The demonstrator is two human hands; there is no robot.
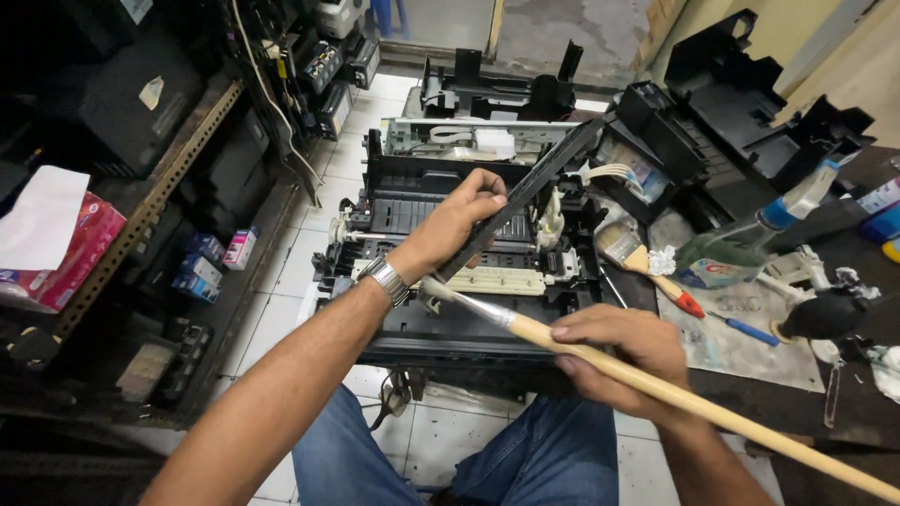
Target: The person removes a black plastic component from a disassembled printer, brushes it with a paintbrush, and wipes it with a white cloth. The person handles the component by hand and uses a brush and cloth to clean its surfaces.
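Observation:
My left hand (457, 222), with a metal watch on its wrist, grips a long black plastic strip (536, 187) that slants up to the right over an opened black printer chassis (394, 201). In my right hand (626, 356) is a long paintbrush with a pale wooden handle (750, 422). Its metal ferrule and bristle end (459, 302) point left, just under my left wrist and close to the strip's lower end. The printer stands on a tiled floor in front of my knees.
A second, wider paintbrush (637, 262) with a red-tipped handle lies on the workbench at right, beside a spray bottle (750, 239), a blue screwdriver (745, 328) and a black rubber blower (825, 317). Black printer covers (750, 94) pile up behind. Metal shelving (150, 206) with small boxes stands at left.

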